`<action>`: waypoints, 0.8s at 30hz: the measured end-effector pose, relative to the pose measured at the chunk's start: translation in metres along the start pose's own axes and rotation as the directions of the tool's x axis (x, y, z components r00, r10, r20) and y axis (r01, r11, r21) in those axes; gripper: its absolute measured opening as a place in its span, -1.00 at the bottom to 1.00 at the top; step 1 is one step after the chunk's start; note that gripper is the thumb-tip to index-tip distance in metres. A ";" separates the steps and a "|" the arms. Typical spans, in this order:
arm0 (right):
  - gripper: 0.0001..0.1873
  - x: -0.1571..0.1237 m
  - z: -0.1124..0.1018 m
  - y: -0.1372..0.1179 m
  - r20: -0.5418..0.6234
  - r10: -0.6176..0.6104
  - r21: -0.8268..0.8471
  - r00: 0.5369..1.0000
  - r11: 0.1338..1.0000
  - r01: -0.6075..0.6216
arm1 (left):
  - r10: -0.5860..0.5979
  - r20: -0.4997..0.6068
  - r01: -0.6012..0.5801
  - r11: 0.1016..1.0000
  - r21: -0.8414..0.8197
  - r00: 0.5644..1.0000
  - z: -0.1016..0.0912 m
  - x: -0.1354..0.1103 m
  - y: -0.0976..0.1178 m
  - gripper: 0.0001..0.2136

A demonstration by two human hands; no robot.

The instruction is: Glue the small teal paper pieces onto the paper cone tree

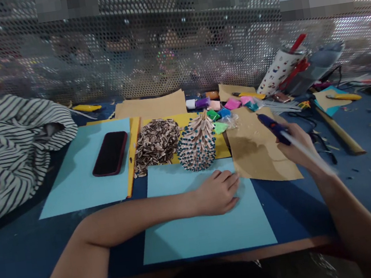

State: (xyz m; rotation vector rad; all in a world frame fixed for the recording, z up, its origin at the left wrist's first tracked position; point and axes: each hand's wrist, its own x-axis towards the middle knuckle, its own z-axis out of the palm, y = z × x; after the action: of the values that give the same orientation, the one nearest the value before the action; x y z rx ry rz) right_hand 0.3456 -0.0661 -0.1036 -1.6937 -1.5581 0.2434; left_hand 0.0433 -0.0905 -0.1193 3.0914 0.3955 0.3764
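Note:
My left hand (218, 193) rests palm down on a light blue paper sheet (205, 233), fingers loosely curled and nothing visible in them. Just beyond it stands a cone-shaped model (196, 144) covered in seeds with teal dots. My right hand (297, 147) is closed round a dark blue glue gun (272, 126) with a white glue stick (306, 152) sticking out of its back, held over a brown paper sheet (259, 147). A pile of striped sunflower seeds (156, 144) lies left of the cone on yellow paper.
A black phone (110, 153) lies on another light blue sheet (83, 176). Striped cloth (7, 145) is bunched at the left. Coloured clay pieces (226, 108), a patterned cup (277, 71) of tools and scraps crowd the back right. A perforated metal screen (157, 37) closes the back.

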 end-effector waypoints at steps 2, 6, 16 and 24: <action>-0.65 -0.002 0.000 0.002 0.064 -0.028 -0.143 0.998 0.989 0.037 | 0.003 -0.010 -0.003 1.000 0.012 1.000 0.000 0.000 0.001 -0.56; -0.63 -0.007 0.008 0.005 0.204 -0.043 -0.334 0.978 0.936 0.111 | 0.071 -0.085 -0.059 0.988 0.141 0.994 -0.002 -0.001 0.006 -0.66; -0.55 -0.014 0.002 -0.024 0.344 -0.037 -0.594 0.938 0.765 0.248 | -0.032 -0.575 0.039 0.999 0.000 0.817 -0.107 -0.006 -0.017 -0.90; -0.78 -0.027 0.018 -0.095 0.142 -0.515 -0.506 0.845 0.696 0.510 | -0.426 -0.441 0.302 0.896 -0.326 0.790 -0.168 -0.005 -0.087 -0.88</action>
State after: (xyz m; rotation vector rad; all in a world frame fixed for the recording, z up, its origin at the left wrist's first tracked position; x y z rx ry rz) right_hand 0.2573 -0.0904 -0.0629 -1.5394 -2.1558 -0.5398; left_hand -0.0227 -0.0120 0.0401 2.5521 0.8676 1.1266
